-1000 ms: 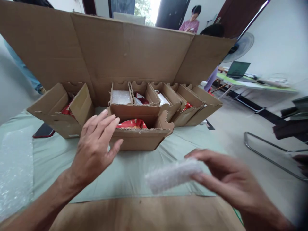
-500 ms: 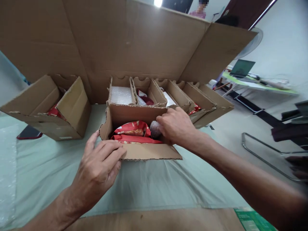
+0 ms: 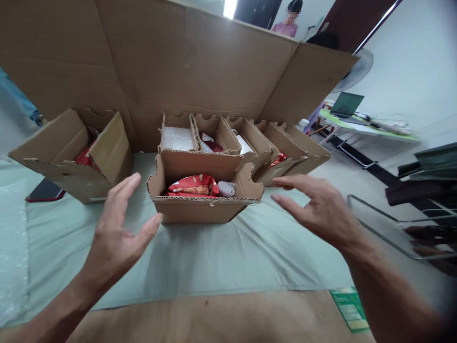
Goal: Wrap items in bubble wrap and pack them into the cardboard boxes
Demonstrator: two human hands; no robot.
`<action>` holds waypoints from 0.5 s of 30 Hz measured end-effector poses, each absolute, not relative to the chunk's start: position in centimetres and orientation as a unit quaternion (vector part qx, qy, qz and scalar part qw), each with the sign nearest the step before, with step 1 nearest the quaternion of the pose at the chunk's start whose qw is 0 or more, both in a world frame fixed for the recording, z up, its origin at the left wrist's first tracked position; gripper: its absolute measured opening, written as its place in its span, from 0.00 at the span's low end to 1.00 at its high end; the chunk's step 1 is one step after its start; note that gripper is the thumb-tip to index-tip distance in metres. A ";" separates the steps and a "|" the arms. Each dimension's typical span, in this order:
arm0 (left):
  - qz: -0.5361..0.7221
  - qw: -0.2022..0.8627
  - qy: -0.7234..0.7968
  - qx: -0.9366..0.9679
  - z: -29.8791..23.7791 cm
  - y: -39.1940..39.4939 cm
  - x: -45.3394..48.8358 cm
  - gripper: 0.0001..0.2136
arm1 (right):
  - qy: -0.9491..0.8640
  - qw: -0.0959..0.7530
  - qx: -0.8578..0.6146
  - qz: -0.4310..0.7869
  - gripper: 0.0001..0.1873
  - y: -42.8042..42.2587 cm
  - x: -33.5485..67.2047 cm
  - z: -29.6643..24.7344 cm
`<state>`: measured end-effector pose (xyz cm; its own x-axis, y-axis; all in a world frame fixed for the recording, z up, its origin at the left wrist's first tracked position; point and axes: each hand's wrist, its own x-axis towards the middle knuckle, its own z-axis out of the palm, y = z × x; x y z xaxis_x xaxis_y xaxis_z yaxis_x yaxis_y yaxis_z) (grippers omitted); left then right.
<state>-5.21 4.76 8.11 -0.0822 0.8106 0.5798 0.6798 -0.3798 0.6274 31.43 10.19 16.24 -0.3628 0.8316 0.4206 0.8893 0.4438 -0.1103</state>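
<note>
An open cardboard box (image 3: 200, 210) stands in the middle of the cloth-covered table. Inside it lie a red printed packet (image 3: 194, 185) and, to its right, a bubble-wrapped item (image 3: 226, 189). My left hand (image 3: 123, 228) hovers just left of the box, thumb and fingers apart and holding nothing. Off the box's right side is my right hand (image 3: 310, 205), its thumb and fingers also spread with nothing between them. Neither hand appears to touch the box.
Behind stands a row of open cardboard bins (image 3: 246, 128) before a tall cardboard panel (image 3: 200, 62). Another box (image 3: 107, 157) is at left, near a dark phone (image 3: 45, 190). Bubble wrap (image 3: 12, 247) lies at the left edge. A person (image 3: 287, 24) and a laptop (image 3: 346, 104) are beyond.
Both hands have let go and drawn apart to either side of the box. The box's front wall, tilted outward before, now stands upright. The right hand has left the bubble-wrapped item.
</note>
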 end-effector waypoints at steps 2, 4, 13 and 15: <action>0.470 0.235 0.559 0.642 7.1 6.1 -5.5 0.39 | -0.817 0.239 -0.521 0.067 0.33 10.0 32.7 13.7; 0.458 0.352 0.539 0.613 6.3 7.9 -5.3 0.42 | -0.798 0.261 -0.512 0.181 0.45 10.8 31.9 11.1; 0.483 0.357 0.540 0.590 6.0 5.5 -1.9 0.34 | -0.743 0.390 -0.442 0.316 0.39 8.9 27.8 8.2; 0.492 0.333 0.543 0.594 5.7 2.6 -1.7 0.32 | -0.737 0.393 -0.459 0.303 0.37 5.9 28.7 8.6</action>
<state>-1.68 2.64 5.71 -0.0734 0.9721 0.2229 0.3177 -0.1891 0.9291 28.66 5.88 8.58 -0.2688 0.9149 0.3012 0.4391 0.3947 -0.8071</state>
